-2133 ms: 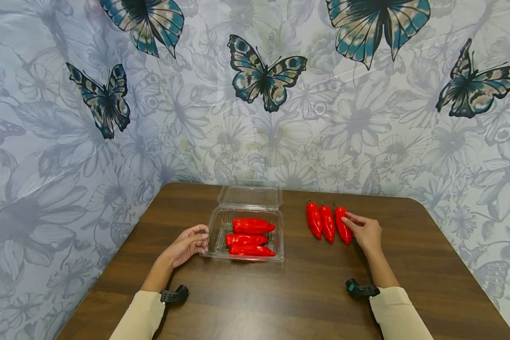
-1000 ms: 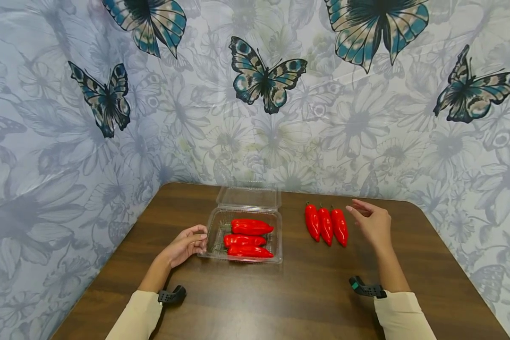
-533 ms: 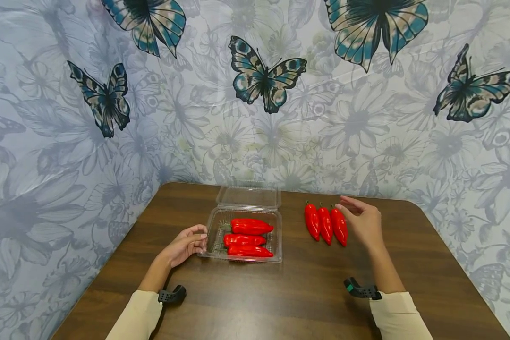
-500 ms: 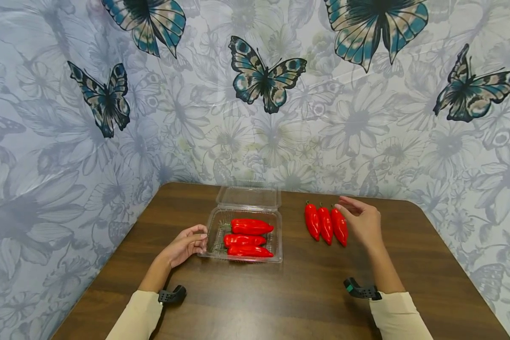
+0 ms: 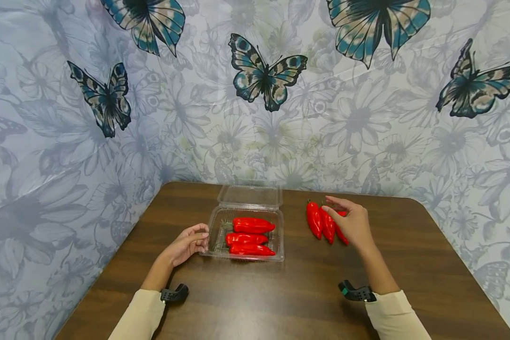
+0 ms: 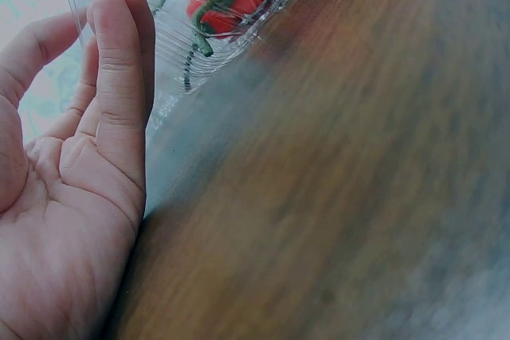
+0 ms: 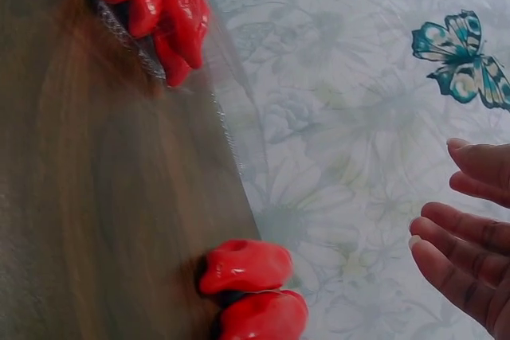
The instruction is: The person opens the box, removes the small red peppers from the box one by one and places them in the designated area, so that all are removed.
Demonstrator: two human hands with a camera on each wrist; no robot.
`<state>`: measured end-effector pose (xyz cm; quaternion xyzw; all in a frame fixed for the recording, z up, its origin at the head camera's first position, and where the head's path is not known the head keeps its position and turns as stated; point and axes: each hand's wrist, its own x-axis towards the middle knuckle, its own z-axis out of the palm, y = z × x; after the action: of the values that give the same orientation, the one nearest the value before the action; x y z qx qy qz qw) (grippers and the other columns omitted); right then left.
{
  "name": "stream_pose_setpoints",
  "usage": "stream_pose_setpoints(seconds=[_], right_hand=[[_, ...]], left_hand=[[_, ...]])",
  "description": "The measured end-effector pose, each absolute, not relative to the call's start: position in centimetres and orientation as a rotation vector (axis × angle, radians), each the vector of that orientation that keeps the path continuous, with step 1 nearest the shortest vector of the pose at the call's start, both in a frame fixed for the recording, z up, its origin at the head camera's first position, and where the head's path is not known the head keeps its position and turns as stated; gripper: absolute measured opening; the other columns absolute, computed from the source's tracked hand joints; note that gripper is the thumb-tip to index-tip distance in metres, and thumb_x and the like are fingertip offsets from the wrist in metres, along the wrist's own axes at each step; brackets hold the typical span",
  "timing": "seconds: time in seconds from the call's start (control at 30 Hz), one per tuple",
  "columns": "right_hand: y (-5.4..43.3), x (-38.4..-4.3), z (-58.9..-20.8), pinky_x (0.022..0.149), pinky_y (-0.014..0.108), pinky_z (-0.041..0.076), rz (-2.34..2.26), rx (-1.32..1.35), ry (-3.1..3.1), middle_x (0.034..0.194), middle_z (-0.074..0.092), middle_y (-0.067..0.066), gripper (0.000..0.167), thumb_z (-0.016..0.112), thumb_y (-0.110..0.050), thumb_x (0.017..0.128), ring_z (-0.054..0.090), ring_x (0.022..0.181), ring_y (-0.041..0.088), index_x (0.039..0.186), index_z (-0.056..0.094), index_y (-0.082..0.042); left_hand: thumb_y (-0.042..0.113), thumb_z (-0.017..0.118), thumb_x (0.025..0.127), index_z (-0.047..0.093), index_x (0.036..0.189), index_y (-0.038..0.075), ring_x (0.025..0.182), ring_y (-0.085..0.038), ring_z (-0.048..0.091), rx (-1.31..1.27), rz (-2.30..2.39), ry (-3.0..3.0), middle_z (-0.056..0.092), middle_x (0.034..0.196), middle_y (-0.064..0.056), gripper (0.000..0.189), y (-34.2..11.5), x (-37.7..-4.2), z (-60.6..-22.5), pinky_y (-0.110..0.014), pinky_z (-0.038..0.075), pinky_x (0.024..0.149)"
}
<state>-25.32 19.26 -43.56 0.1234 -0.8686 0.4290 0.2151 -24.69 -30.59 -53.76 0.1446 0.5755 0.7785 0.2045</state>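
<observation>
My left hand (image 5: 190, 244) is at the left side of a clear plastic clamshell container (image 5: 279, 236), holding its rim between thumb and fingers. In the left wrist view, the left hand (image 6: 96, 141) has long fingers against the container wall (image 6: 171, 61). Three long red peppers (image 5: 253, 225) lie crosswise inside, green stems to the left. My right hand (image 5: 352, 222) hovers over three more peppers on the table, fingers and thumb apart, holding nothing. The left pepper (image 5: 313, 220) and middle pepper (image 5: 328, 229) show well; the hand partly hides the right pepper (image 5: 342, 234).
The container's hinged lid (image 5: 250, 196) is folded back, away from me. Brown wood table (image 5: 255, 302) extends around everything, its far edge against a butterfly-print wall covering (image 5: 272, 151). Each wrist wears a black strap (image 5: 174, 294).
My right hand lifted off the right pepper, moved right, then came back left over the row. The left hand stays at the container.
</observation>
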Motion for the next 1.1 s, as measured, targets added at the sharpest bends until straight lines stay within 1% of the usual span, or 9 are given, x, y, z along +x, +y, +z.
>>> stream_pose_setpoints(seconds=[0.07,0.3,0.43,0.53,0.67,0.8,0.97,1.0,1.1], right_hand=[[18.9,-25.3,-43.8,0.076,0.012,0.048,1.199,0.357,-2.415,0.112,0.075,0.012,0.035,0.077,-0.021,0.093,0.073,0.096,0.027,0.125,0.072,-0.008],[17.6,-25.1,-44.1,0.069,0.020,0.054,1.253,0.431,-2.428,0.116,0.073,0.014,0.035,0.078,-0.019,0.091,0.070,0.093,0.026,0.125,0.073,-0.011],[16.8,-24.9,-44.1,0.078,0.030,0.059,1.267,0.501,-2.424,0.118,0.073,0.011,0.035,0.079,-0.021,0.090,0.070,0.101,0.028,0.124,0.074,-0.014],[16.0,-24.6,-43.9,0.078,0.031,0.059,1.294,0.559,-2.416,0.118,0.073,0.008,0.035,0.080,-0.020,0.090,0.071,0.097,0.025,0.123,0.074,-0.014],[14.9,-24.4,-43.6,0.066,0.026,0.058,1.329,0.639,-2.413,0.113,0.074,0.005,0.035,0.081,-0.017,0.088,0.071,0.083,0.018,0.123,0.074,-0.014],[13.4,-24.5,-43.4,0.063,0.028,0.057,1.299,0.733,-2.434,0.112,0.075,0.004,0.037,0.083,-0.016,0.086,0.070,0.082,0.017,0.123,0.074,-0.014],[11.4,-24.6,-43.5,0.070,0.029,0.060,1.338,0.852,-2.447,0.117,0.073,0.010,0.038,0.083,-0.013,0.085,0.072,0.086,0.021,0.122,0.074,-0.009],[11.0,-24.6,-43.5,0.070,0.030,0.060,1.346,0.873,-2.448,0.116,0.073,0.010,0.038,0.084,-0.012,0.084,0.072,0.084,0.022,0.121,0.074,-0.008],[10.0,-24.8,-43.8,0.076,0.036,0.061,1.329,0.951,-2.449,0.115,0.073,0.012,0.038,0.084,-0.010,0.084,0.072,0.090,0.026,0.120,0.074,-0.007]], left_hand=[[0.000,0.040,0.107,0.055,0.110,0.012,0.074,-0.014,0.067,0.393,2.168,1.615,0.066,0.085,-0.001,0.020,-30.6,-24.6,-53.7,-0.027,0.058,0.070],[0.000,0.041,0.107,0.056,0.108,0.013,0.073,-0.013,0.067,0.405,2.167,1.618,0.066,0.084,-0.001,0.020,-30.6,-24.5,-53.5,-0.026,0.058,0.069],[-0.001,0.039,0.108,0.056,0.109,0.013,0.074,-0.014,0.067,0.417,2.166,1.612,0.066,0.085,-0.002,0.021,-30.6,-24.7,-53.5,-0.027,0.058,0.070],[0.000,0.040,0.108,0.055,0.110,0.012,0.074,-0.015,0.067,0.408,2.166,1.614,0.066,0.085,-0.002,0.020,-30.6,-24.8,-53.5,-0.027,0.058,0.071],[0.002,0.042,0.108,0.055,0.109,0.012,0.074,-0.014,0.067,0.361,2.165,1.627,0.066,0.084,-0.002,0.017,-30.6,-24.8,-53.5,-0.027,0.058,0.070],[0.003,0.044,0.107,0.057,0.108,0.013,0.073,-0.014,0.067,0.313,2.165,1.636,0.065,0.084,-0.002,0.016,-30.7,-24.6,-53.3,-0.026,0.058,0.068],[0.004,0.044,0.108,0.055,0.109,0.012,0.074,-0.014,0.067,0.323,2.159,1.637,0.065,0.085,-0.002,0.015,-30.5,-24.5,-53.3,-0.026,0.058,0.069],[0.003,0.043,0.108,0.055,0.109,0.012,0.074,-0.014,0.067,0.327,2.157,1.633,0.065,0.085,-0.002,0.015,-30.5,-24.5,-53.3,-0.026,0.058,0.069],[0.003,0.042,0.108,0.054,0.109,0.011,0.074,-0.014,0.067,0.342,2.154,1.630,0.065,0.085,-0.002,0.015,-30.4,-24.5,-53.2,-0.026,0.058,0.069]])
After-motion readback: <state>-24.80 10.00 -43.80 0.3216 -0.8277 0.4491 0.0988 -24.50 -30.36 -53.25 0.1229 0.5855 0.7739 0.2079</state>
